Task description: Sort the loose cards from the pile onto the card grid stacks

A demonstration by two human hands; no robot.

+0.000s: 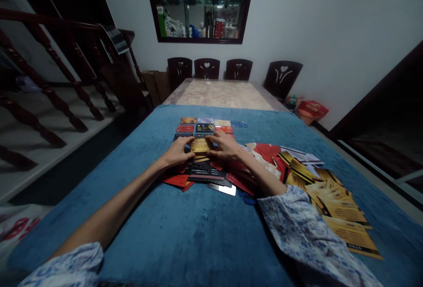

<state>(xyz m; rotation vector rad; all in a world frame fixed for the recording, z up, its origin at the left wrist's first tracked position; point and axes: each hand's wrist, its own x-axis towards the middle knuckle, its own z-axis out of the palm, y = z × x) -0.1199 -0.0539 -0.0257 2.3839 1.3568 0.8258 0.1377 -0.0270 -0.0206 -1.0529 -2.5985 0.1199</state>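
Between my two hands is a gold card [201,145], level and above a loose pile of cards. My left hand [180,150] grips its left edge with thumb and fingers. On the opposite edge my right hand [224,145] holds it the same way. Just beyond are rows of cards laid flat, among them a black card with gold print [205,128], a red card [185,128] and a gold card at the back left [188,120]. Below my hands, black cards [206,171] and red cards [176,180] overlap, with a silver card [228,189] at the front.
A large spread of gold cards [343,205] and red cards [267,151] lies to the right, partly behind my right forearm. A blue cloth [142,234] covers the near part of the stone-topped table [221,93]. Dark chairs [206,68] stand at the far end.
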